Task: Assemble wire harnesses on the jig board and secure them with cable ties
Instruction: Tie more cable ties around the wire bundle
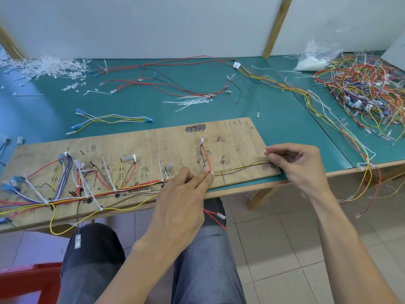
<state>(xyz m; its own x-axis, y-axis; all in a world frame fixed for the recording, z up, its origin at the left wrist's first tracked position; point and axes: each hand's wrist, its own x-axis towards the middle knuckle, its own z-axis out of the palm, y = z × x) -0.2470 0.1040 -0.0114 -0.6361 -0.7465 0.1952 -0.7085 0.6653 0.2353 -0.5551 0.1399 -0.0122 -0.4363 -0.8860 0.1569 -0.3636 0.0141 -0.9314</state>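
A wooden jig board lies on the green table, marked with handwriting and pegs. A bundle of coloured wires runs along its near edge, bound by white cable ties at several spots. My left hand presses its fingertips on the bundle where a red wire branches up to a white terminal. My right hand pinches the yellow and brown wires at the board's right end, holding them stretched along the edge.
Loose cable ties lie behind the board, with a large heap of tie offcuts at the far left. Finished and loose harnesses pile at the right beside a plastic bag. A short blue-terminal harness lies left of centre.
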